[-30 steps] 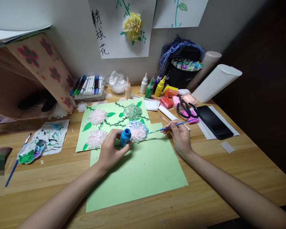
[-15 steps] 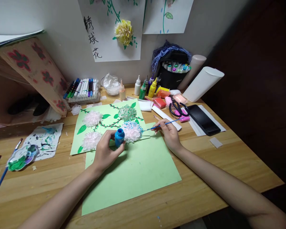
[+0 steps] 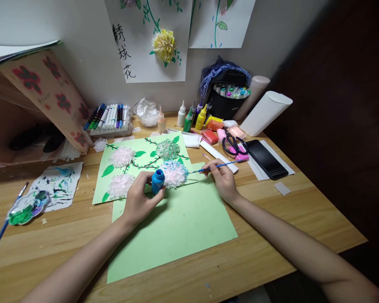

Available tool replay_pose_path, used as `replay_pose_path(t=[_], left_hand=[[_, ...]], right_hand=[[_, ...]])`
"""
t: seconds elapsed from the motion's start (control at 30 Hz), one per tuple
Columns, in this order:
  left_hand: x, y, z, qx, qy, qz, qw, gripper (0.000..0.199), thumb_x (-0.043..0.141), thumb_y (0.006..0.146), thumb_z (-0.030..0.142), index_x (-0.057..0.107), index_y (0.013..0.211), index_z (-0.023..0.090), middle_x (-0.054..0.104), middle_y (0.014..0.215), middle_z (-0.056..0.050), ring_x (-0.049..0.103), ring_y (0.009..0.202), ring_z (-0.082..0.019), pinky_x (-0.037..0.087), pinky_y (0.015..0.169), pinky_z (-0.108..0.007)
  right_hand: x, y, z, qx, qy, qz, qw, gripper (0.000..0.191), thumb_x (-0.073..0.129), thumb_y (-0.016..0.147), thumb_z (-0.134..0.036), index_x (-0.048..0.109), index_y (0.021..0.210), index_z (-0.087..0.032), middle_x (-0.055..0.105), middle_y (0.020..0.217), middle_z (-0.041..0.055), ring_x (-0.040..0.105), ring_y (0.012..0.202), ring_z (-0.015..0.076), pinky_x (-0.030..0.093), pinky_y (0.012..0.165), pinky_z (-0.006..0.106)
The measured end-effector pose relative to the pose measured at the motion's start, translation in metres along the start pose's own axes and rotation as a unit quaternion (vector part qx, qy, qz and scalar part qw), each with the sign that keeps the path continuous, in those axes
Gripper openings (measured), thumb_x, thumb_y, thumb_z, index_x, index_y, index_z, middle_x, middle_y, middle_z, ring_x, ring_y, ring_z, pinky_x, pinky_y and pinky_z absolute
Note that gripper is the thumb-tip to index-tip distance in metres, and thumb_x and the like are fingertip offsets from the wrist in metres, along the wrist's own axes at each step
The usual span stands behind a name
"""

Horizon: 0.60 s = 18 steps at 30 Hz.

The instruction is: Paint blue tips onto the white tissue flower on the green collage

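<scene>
My left hand [image 3: 142, 197] is closed around an uncapped bottle of blue paint [image 3: 158, 182], held upright just left of a paper flower. Between the fingers of my right hand [image 3: 220, 179] is a thin blue paintbrush [image 3: 216, 166], its tip touching the right side of that pale pink flower [image 3: 172, 174]. Blue paint marks the flower's upper and right edges. It sits on a light green sheet [image 3: 97, 191] with painted branches and leaves, beside two pale pink flowers [image 3: 121, 157] and a green-tinted flower [image 3: 168, 150]. A second green sheet [image 3: 173, 235] lies partly underneath.
Paint bottles [image 3: 188, 120], clay packets [image 3: 210, 136] and a marker tray [image 3: 110, 122] line the back. Scissors [image 3: 235, 143] and a phone [image 3: 265, 158] are at the right. At the left lie a paint palette [image 3: 28, 208], another brush [image 3: 0, 237] and stained paper [image 3: 61, 189].
The brush tip has shifted slightly left along the flower's right edge. The view has turned a little; my left hand keeps its hold on the bottle.
</scene>
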<state>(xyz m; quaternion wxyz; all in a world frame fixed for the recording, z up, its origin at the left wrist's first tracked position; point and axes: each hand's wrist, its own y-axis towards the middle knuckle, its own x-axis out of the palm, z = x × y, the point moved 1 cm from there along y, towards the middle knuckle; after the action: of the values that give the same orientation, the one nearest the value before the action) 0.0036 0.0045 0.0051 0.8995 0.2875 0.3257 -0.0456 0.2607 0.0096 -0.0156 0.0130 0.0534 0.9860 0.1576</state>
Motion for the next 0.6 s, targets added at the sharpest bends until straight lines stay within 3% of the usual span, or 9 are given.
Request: replay_pose_path(t=[0.2, 0.37, 0.6], left_hand=[[-0.0007, -0.0003, 0.0, 0.0, -0.003, -0.003, 1.0, 0.021, 0.064, 0.081, 0.018, 0.053, 0.098, 0.02, 0.06, 0.091, -0.001, 0.054, 0.08, -0.013, 0.047, 0.07, -0.025], [0.0, 0.0, -0.0003, 0.001, -0.004, -0.002, 1.0, 0.02, 0.064, 0.081, 0.018, 0.053, 0.098, 0.02, 0.06, 0.091, -0.001, 0.054, 0.08, -0.013, 0.047, 0.07, -0.025], [0.0001, 0.0, 0.0003, 0.003, 0.001, -0.002, 1.0, 0.02, 0.064, 0.081, 0.018, 0.054, 0.098, 0.02, 0.06, 0.091, -0.001, 0.054, 0.079, -0.013, 0.047, 0.07, -0.025]], right_hand=[[0.0001, -0.0028, -0.0021, -0.029, -0.018, -0.021, 0.999, 0.021, 0.051, 0.094, -0.033, 0.063, 0.083, -0.021, 0.066, 0.078, 0.0002, 0.06, 0.066, 0.0097, 0.048, 0.063, 0.024], [-0.0019, -0.0042, -0.0032, -0.058, -0.029, 0.012, 0.998, 0.021, 0.048, 0.095, -0.03, 0.062, 0.082, -0.021, 0.064, 0.074, -0.0005, 0.059, 0.065, 0.01, 0.047, 0.061, 0.024], [-0.0033, -0.0074, -0.0015, -0.071, -0.082, -0.029, 0.994, 0.02, 0.047, 0.096, -0.028, 0.063, 0.086, -0.022, 0.065, 0.078, 0.0011, 0.06, 0.071, 0.0122, 0.047, 0.065, 0.026]])
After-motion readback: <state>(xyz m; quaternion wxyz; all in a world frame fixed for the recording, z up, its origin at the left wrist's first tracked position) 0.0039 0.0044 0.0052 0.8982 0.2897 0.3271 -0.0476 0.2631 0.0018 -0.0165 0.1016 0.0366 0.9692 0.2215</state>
